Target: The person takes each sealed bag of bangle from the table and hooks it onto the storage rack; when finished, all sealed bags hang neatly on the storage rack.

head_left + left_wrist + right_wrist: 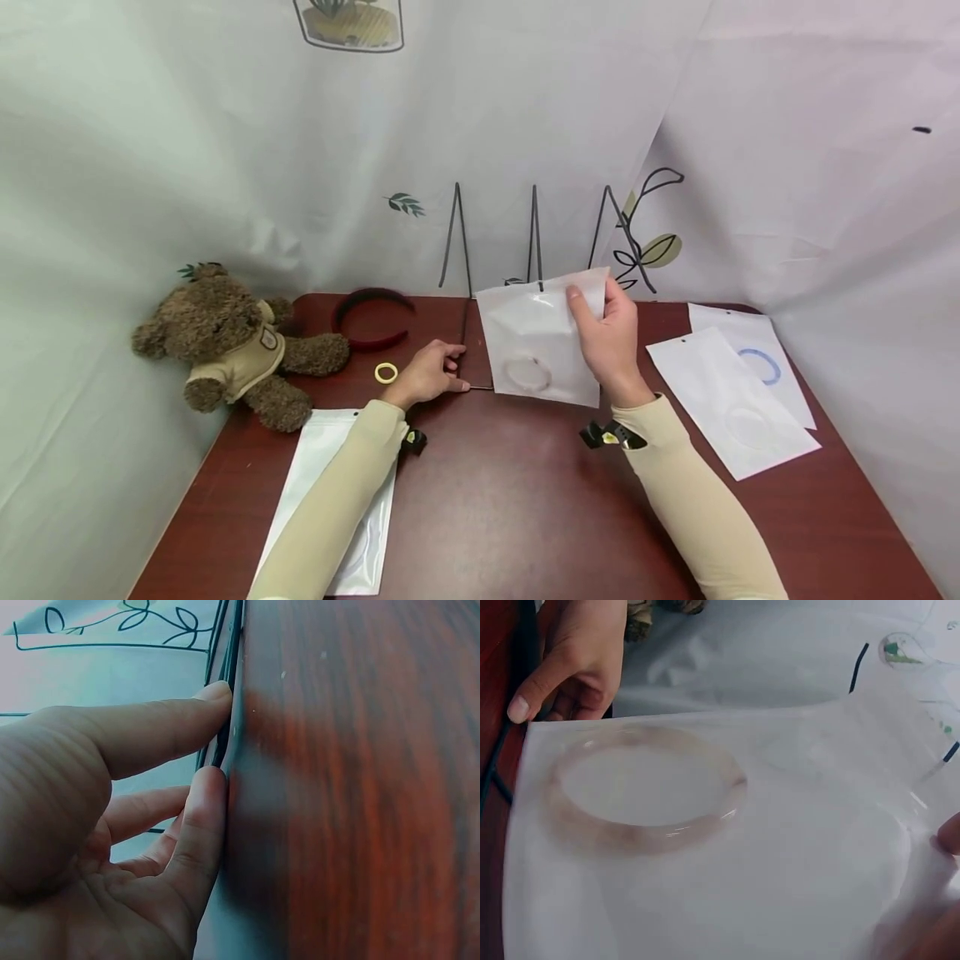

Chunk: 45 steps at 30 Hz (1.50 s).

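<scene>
My right hand [611, 337] pinches the upper right part of a translucent white zip bag [536, 329], thumb on its front face. Inside the bag a pale, brownish-marbled bangle [645, 838] lies near the lower edge. Behind the bag stands a black wire rack [465, 250] with three pointed uprights; the bag covers part of it. With thumb and fingers, my left hand [431, 372] holds the rack's low base wire at the left front corner. The left wrist view shows the thumb and a fingertip against the dark wire, close to the tabletop.
A brown teddy bear [225, 342] sits at the left, beside a dark red headband [375, 342] and a small yellow ring [378, 377]. A white bag [303, 475] lies under my left forearm. Two bagged bangles, one in a front bag [720, 375], lie right on the table [495, 517].
</scene>
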### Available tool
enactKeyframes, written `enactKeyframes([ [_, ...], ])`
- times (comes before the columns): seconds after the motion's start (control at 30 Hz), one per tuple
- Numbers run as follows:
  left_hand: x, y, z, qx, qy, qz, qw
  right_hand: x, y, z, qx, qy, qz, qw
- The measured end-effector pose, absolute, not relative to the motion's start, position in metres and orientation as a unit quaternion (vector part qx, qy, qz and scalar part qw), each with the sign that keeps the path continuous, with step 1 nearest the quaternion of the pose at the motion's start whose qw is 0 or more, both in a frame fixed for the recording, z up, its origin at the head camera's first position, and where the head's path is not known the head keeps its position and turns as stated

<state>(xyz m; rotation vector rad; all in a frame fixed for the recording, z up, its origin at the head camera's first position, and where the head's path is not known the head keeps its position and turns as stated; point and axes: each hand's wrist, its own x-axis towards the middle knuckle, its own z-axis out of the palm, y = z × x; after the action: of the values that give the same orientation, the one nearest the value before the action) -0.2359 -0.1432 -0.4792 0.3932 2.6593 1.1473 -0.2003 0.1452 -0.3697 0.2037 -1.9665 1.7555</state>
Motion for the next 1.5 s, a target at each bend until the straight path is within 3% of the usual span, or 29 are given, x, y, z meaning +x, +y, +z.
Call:
enactKeyframes([
  [0.3, -0.236, -0.144, -0.479, 0.131, 0.904, 0.391, 0.111, -0.221, 0.142, -0.366, 0.024, -0.728, 0.649, 0.217],
  [0.87, -0.235, -0.145, -0.482, 0.139, 0.909, 0.378, 0.106, -0.280, 0.133, -0.365, -0.010, -0.727, 0.637, 0.257],
  [1.5, -0.237, -0.145, -0.480, 0.143, 0.910, 0.375, 0.107, -0.262, 0.167, -0.396, 0.050, -0.796, 0.555, 0.235],
])
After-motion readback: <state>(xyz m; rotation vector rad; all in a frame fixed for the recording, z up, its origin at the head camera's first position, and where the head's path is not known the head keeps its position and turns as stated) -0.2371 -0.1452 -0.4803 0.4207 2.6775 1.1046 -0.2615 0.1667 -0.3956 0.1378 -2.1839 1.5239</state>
